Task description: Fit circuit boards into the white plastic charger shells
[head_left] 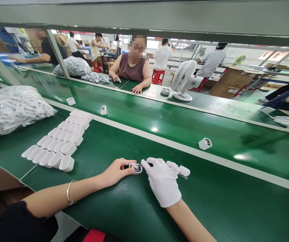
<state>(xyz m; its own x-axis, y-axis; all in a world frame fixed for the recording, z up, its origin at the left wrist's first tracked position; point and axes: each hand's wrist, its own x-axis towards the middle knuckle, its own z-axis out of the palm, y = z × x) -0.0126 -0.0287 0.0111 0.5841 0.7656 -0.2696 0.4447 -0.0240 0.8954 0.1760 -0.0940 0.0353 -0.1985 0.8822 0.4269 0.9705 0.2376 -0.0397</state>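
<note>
The bare left hand (116, 173) has thumb and fingers closed on a small white casing (135, 169) – six o'clock in the view; at the casing's three o'clock the gloved right hand (162, 181) curls its fingers, any hold impossible to tell; a circuit board (184, 172) lies just beyond; white shells (54, 146) stand in rows – ten o'clock; a co-worker (133, 69) sits at twelve.

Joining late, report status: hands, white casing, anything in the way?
Left hand holding white casing, parts inside. Gloved right hand beside casing, contact unclear. Circuit board near right hand; no obstruction seen.
</note>
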